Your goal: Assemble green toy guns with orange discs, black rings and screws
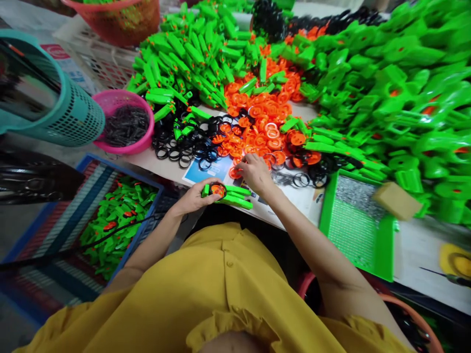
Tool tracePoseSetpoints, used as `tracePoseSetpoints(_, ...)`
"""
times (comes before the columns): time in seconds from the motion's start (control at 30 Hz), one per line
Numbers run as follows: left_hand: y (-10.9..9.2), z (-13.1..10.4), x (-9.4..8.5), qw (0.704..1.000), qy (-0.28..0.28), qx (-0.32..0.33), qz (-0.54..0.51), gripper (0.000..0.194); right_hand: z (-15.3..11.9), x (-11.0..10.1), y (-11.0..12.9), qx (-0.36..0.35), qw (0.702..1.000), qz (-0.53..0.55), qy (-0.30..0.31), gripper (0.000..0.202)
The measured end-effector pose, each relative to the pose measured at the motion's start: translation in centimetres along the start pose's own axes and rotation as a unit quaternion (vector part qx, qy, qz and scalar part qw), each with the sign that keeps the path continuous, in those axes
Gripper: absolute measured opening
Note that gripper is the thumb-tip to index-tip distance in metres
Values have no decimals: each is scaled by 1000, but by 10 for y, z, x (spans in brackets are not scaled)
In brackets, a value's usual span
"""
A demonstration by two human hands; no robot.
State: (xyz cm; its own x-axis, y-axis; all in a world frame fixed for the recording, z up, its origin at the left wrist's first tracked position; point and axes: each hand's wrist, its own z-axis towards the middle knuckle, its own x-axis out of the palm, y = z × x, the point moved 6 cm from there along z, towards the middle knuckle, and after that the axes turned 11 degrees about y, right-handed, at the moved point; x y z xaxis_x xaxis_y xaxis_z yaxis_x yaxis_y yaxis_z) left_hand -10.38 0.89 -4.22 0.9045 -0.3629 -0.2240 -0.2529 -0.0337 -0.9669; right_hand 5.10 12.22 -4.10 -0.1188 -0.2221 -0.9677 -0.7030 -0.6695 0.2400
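My left hand (pixel 196 197) grips a bright green plastic part (pixel 237 196) with two long prongs pointing right. An orange disc (pixel 218 190) inside a black ring sits at the part's held end. Just above and to the right, my right hand (pixel 255 172) reaches over the table with fingers bent together at the near edge of a pile of orange discs (pixel 270 117). Whether anything lies between those fingertips is hidden. Black rings (pixel 180 147) are heaped left of the orange pile, near a blue printed sheet (pixel 208 169).
Green parts (pixel 198 49) and larger green shells (pixel 401 73) pile up behind. A pink basket (pixel 151 125) of dark pieces and a teal basket (pixel 83 115) stand left. At right lies a green tray (pixel 384 255) with small metal pieces. A blue-rimmed crate (pixel 147 230) sits low left.
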Motion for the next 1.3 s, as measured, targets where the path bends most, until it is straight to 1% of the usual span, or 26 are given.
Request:
tracePoseSetpoints(0.03,0,-1,-1,1000,1,2,-3,51,1,0,0,4,1000,4,1,17)
tracePoseSetpoints(0.1,1,-1,-1,1000,3,7,-12,52,-2,-6,1,-1,999,33,-10,17)
tracePoseSetpoints(0.17,1,0,-1,1000,6,10,-22,53,-10,-18,4,-14,995,101,-20,16)
tracePoseSetpoints(0.23,1,2,2,999,15,10,-31,54,-21,-28,9,-21,982,186,-10,17)
tracePoseSetpoints(0.3,-1,7,6,999,32,10,-38,55,-34,-36,16,-34,970,239,6,15)
tracePoseSetpoints(0.4,-5,14,13,998,52,13,-38,56,-51,-44,24,-65,965,255,-6,14)
tracePoseSetpoints(0.47,-7,19,17,997,60,17,-35,57,-60,-46,24,-71,961,267,-20,15)
tracePoseSetpoints(0.57,-9,25,23,996,76,22,-33,59,-70,-45,15,-51,948,309,-48,14)
tracePoseSetpoints(0.63,-10,29,27,996,84,23,-30,60,-77,-46,8,-22,933,351,-80,13)
tracePoseSetpoints(0.7,-12,33,31,995,93,25,-29,62,-86,-48,3,10,919,377,-118,23)
tracePoseSetpoints(0.77,-13,37,35,994,103,28,-31,63,-95,-52,4,23,918,366,-151,29)
tracePoseSetpoints(0.83,-14,40,38,993,107,31,-33,66,-103,-56,9,13,929,327,-170,27)
tracePoseSetpoints(0.93,-14,42,41,993,112,27,-30,68,-110,-60,17,-12,949,257,-181,21)
tracePoseSetpoints(1.03,-17,43,43,992,120,26,-28,68,-113,-62,21,-30,964,192,-180,19)
tracePoseSetpoints(1.1,-19,43,44,992,121,29,-23,68,-114,-64,24,-53,968,169,-176,19)
tracePoseSetpoints(1.23,-26,43,45,992,120,34,-16,63,-114,-64,29,-105,967,183,-143,19)
tracePoseSetpoints(1.3,-27,43,46,992,123,36,-12,65,-114,-65,28,-99,966,198,-137,14)
